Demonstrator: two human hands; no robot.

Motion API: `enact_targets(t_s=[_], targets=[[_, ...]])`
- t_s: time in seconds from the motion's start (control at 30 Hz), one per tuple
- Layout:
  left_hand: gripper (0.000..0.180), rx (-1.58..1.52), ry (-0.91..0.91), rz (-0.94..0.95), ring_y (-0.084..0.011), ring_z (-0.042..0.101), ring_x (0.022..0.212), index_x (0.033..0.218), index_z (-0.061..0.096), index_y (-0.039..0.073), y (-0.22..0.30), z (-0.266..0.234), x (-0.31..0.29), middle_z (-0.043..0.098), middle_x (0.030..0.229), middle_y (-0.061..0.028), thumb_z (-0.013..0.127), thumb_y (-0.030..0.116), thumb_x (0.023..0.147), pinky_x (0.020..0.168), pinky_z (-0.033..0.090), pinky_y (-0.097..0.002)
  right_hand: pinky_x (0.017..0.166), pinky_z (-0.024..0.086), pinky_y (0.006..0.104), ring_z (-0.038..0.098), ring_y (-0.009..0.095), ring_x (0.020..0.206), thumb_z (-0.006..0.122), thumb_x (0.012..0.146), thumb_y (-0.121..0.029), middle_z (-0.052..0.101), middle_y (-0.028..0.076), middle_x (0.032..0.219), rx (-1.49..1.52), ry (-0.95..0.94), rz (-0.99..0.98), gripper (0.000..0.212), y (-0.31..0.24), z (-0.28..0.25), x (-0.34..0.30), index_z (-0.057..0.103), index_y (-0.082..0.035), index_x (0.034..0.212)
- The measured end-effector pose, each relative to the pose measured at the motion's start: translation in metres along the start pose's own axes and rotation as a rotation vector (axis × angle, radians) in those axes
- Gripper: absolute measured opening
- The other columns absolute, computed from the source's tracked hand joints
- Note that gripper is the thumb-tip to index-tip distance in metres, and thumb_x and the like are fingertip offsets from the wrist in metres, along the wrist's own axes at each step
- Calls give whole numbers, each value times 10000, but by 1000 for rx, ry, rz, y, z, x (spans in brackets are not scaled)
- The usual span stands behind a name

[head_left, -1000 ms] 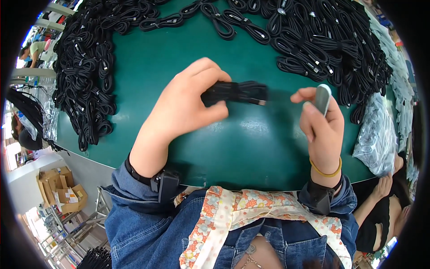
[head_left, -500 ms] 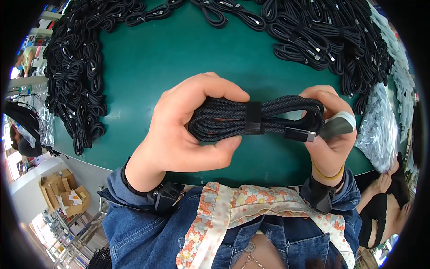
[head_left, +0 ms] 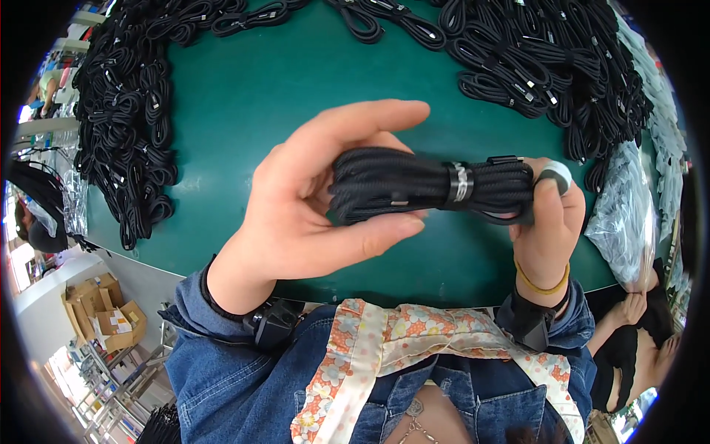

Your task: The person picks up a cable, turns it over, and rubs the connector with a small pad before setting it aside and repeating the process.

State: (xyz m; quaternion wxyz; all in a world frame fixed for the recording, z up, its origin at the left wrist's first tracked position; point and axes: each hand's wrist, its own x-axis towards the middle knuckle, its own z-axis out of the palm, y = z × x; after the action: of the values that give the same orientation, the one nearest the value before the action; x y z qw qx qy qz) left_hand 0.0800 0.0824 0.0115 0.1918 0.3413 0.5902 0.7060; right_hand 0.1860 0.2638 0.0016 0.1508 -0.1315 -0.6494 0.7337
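A bundled black braided cable is held crosswise in front of me above the green table, with a black strap bearing pale print around its middle. My right hand is closed on the bundle's right end, thumb and fingers pinching it; one finger wears a grey-and-white cover. Around the left end, my left hand has its fingers spread, the index raised clear of the cable and the thumb running along its lower side. Part of the left fingers is hidden behind the bundle. A metal connector tip shows on the near side.
Piles of similar black cables line the left side and the far right of the green table. Clear plastic bags lie at the right edge, near another person's hand. Cardboard boxes stand lower left.
The cable bundle has been turned over, so the strap's printed side now faces up. My left fingers have spread from their grip, and the right hand has shifted its hold on the right end.
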Motion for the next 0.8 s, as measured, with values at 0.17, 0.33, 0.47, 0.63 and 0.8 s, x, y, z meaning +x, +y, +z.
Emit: enact_targets(t_s=[0.17,0.33,0.47,0.63,0.8], targets=[[617,-69,-40,-65,-196,591,626,1090,380,-79,-1,0,-3,568,788,-157,697,59,578,577,476,-240,374,271,137,375,19,403,503,796,-204,489,-3,578,32,50,80,235,0,-3,-3,532,30,806],[639,-122,13,-140,-187,589,607,1097,375,-75,1,3,-5,570,794,-144,708,76,573,573,477,-233,375,282,141,390,22,408,519,786,-200,502,6,589,85,34,113,228,-4,1,0,537,27,800],[506,-107,17,-203,-93,533,783,1053,449,-48,3,-3,-4,543,925,-82,684,-3,606,670,442,-212,388,289,151,398,21,431,562,741,-157,509,9,596,49,-36,136,193,-6,-1,4,545,28,794],[461,419,-44,49,-179,501,914,1058,468,0,-21,-52,21,506,1025,-94,654,134,658,772,405,-283,378,280,160,398,33,444,549,702,-115,524,35,614,-197,-146,161,198,-9,-1,8,518,44,817],[468,1148,303,54,-283,349,1108,1116,436,38,-46,-92,36,381,1194,-124,579,253,725,907,297,-352,404,289,155,407,21,468,572,688,-117,530,22,616,-521,-728,403,205,-12,-6,19,532,43,810]])
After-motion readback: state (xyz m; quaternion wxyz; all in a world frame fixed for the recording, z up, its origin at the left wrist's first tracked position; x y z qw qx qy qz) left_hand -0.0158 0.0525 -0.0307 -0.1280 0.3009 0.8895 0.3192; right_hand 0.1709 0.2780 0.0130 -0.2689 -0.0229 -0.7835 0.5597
